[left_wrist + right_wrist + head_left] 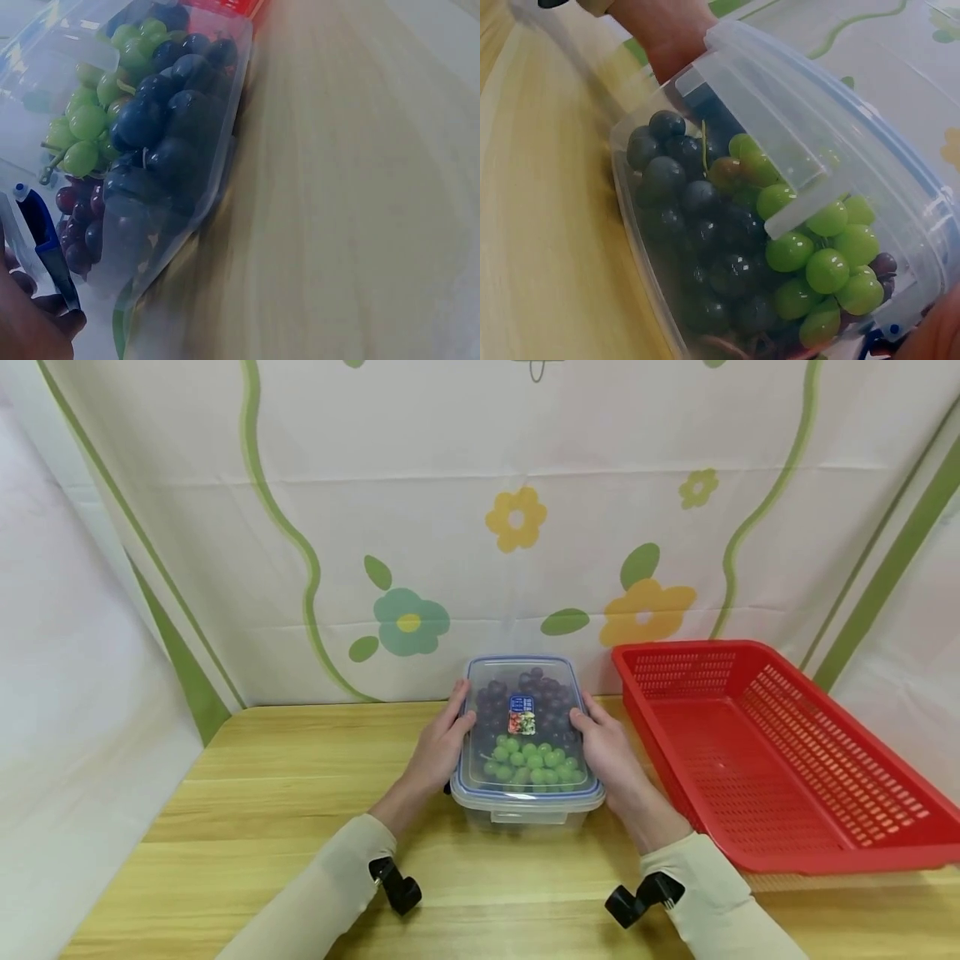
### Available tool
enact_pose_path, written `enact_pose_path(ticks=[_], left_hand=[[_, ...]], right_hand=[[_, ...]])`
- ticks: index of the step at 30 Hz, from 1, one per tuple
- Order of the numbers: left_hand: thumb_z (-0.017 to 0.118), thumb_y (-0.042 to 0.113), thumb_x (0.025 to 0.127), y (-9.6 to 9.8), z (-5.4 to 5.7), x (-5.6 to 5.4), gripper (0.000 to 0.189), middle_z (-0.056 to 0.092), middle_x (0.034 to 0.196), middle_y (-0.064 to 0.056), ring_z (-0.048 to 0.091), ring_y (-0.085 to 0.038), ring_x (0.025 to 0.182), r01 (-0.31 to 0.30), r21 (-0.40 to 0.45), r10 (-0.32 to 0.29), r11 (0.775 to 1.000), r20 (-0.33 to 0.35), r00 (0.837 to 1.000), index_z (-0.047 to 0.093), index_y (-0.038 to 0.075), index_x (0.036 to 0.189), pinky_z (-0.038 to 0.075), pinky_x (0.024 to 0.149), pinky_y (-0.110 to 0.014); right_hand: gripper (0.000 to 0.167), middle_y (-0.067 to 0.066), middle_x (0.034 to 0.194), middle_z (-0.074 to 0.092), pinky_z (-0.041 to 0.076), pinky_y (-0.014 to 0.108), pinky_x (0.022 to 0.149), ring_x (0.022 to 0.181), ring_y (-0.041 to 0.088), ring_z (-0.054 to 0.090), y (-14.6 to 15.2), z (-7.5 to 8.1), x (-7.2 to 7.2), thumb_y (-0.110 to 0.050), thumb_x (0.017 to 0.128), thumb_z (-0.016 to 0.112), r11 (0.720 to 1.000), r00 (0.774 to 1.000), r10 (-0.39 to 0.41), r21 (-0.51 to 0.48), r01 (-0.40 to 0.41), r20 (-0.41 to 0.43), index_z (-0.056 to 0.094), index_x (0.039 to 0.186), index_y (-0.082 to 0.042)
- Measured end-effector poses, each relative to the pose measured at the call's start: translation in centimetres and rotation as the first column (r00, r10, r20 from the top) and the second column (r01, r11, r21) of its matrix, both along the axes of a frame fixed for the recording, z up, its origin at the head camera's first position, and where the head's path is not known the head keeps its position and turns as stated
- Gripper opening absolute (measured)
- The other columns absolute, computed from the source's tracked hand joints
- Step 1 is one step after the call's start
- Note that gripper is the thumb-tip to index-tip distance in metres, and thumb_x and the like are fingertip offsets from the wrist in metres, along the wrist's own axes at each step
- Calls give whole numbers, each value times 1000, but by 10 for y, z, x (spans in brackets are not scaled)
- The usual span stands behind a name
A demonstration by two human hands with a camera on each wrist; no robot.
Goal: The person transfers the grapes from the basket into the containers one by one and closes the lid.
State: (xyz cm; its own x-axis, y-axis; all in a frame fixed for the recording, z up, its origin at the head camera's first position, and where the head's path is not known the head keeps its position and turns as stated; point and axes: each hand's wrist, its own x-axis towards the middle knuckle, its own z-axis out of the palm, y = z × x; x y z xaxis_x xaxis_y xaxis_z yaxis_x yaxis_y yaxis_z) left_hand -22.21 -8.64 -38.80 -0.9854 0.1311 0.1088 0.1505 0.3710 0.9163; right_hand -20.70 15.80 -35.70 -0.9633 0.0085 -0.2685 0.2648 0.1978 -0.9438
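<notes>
A clear plastic food storage box [487, 814] stands on the table, its blue-edged lid [491, 693] on top. Dark grapes [491, 702] and green grapes [536, 764] show through it. My left hand [435, 747] grips the left side, thumb on the lid's edge. Opposite it, my right hand [611, 756] holds the right side, thumb also on the lid. In the left wrist view, curled left fingers touch a blue side latch [45, 244], which hangs away from the box. The right wrist view shows the box's front wall and clear front latch [765, 142]; the right fingers are mostly hidden.
To the right of the box lies a red plastic basket [720, 768], its near rim beside my right forearm. Behind the wooden table [300, 777] hangs a white flowered curtain [420, 485]. Black cameras [401, 889] sit on both wrists.
</notes>
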Motion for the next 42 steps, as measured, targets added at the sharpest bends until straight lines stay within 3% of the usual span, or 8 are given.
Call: enact_pose_path(ticks=[7,15,19,22,25,28,36,42], left_hand=[[38,32,114,2,-4,-1,58,10,181,2,9,-27,168,-4,42,3,999,28,1000,23,27,170,9,136,-54],[39,35,115,3,-6,3,59,11,181,5,6,-28,168,-27,222,-8,975,153,988,20,33,171,9,135,-60],[47,43,112,4,-5,5,65,30,176,-4,34,-34,160,-117,250,52,961,254,966,21,35,170,27,131,-58],[56,47,108,4,-5,6,73,43,169,-13,50,-36,149,-212,263,125,941,311,942,24,28,170,38,126,-55],[64,45,105,3,-4,7,77,44,167,-12,48,-33,151,-275,274,183,921,317,930,28,21,169,37,128,-52],[69,40,103,2,-1,8,79,41,169,-10,41,-31,156,-306,279,218,911,304,927,29,19,169,35,129,-51],[64,28,108,7,7,10,64,50,163,-10,49,-28,150,-266,324,177,908,280,944,38,15,165,40,126,-48],[54,25,112,13,9,11,63,36,173,-7,34,-27,160,-230,367,127,901,283,951,28,18,169,28,132,-50]], right_hand=[[64,5,181,9,11,56,136,167,32,12,1,-3,0,-34,115,39,1000,1000,-4,3,4,-6,8,172,-29],[64,4,180,17,21,52,135,163,30,24,0,-5,2,-34,114,43,992,999,-39,-121,43,31,13,171,-34],[66,7,177,25,32,49,130,153,29,39,1,-6,4,-36,113,45,986,998,-48,-157,54,42,14,171,-34],[74,14,171,37,41,45,124,140,27,51,3,-6,4,-40,111,51,986,995,-81,-140,88,57,12,172,-26],[88,19,162,47,47,44,120,133,27,60,5,-5,4,-44,107,60,987,990,-129,-89,133,56,9,172,-14],[94,20,164,46,49,45,118,137,32,62,6,-3,5,-42,105,66,987,988,-150,-48,152,27,9,171,-9],[77,15,167,45,50,46,117,144,32,57,0,-1,6,-33,106,66,988,987,-156,-29,155,-36,27,169,-11],[70,12,170,41,43,50,124,147,31,53,-2,-3,8,-31,109,60,993,991,-116,-14,115,-63,26,170,-19]])
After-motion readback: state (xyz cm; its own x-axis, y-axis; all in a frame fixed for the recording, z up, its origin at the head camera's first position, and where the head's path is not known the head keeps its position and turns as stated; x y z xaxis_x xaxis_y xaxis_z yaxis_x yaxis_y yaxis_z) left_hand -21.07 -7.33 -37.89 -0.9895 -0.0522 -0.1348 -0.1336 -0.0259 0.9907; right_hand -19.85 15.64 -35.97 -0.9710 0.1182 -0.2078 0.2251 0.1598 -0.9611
